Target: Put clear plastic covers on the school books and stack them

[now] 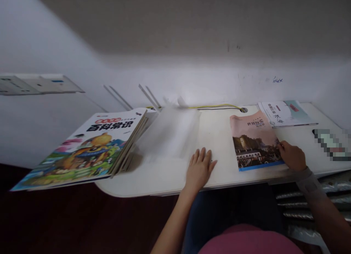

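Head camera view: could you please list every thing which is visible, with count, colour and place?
desk: one, white, centre
book stack: several, multicoloured top cover, desk's left end, overhanging
translucent sheet: apparently one, whitish, right of stack; blurred
pink-covered book: one, pink and brown, desk's right half
white book: one, white and pale green, desk's back right
pixelated item: one, green and dark, desk's right end
yellow cable: one, yellow, desk's back edge
wall plates: several, white, left wall
writing: one, blue, back wall
shiny objects: several, silvery, lower right
pink clothing: one, pink, bottom
left hand: one, bare, flat on desk
right hand: one, bare, at pink-covered book's right edge
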Demonstrator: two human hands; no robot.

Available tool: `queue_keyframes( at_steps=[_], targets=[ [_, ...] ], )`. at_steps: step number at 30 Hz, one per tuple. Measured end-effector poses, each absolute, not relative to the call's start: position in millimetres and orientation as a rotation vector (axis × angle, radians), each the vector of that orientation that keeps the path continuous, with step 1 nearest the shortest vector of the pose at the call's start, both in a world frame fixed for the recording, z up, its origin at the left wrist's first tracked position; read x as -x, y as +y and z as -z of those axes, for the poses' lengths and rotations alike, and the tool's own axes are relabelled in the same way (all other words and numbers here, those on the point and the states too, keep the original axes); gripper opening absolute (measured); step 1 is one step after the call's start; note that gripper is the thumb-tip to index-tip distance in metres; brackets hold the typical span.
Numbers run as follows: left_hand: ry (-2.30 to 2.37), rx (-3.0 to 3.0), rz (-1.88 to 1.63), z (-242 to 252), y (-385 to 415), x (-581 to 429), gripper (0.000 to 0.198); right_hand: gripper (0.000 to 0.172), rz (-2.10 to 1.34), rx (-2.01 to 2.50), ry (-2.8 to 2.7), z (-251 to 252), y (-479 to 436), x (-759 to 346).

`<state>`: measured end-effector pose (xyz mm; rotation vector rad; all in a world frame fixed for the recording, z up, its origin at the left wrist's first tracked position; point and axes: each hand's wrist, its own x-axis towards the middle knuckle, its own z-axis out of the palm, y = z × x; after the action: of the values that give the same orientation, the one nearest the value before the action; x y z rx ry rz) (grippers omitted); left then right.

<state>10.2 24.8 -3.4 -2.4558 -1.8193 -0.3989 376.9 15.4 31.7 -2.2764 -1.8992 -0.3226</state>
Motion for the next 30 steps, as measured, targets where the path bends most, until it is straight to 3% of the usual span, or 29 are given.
queue_keyframes(
  at_steps=[5,13,16,21,30],
  targets=[
    [-1.829,2.463,0.433,5,24,-10,0.051,0.026,0.399,2.026,-1.937,-67,8,-348],
    [-1.831,2.389,0.493,-9,26,-2,0.047,0.035,-0.61,1.048,-2.159,-99,10,-216],
    [-1.864,2.35,0.417,-8,27,9,0.045,0.04,-0.425,0.873,-2.406,-94,22,-200],
    [-1.877,2.39,0.435,3,26,21,0.044,0.057,0.007,1.054,-2.706,-76,55,-221],
    [-1.827,2.429,0.669,8,29,24,0.034,0.073,-0.064,1.009,-3.043,-44,76,-194]
  ],
)
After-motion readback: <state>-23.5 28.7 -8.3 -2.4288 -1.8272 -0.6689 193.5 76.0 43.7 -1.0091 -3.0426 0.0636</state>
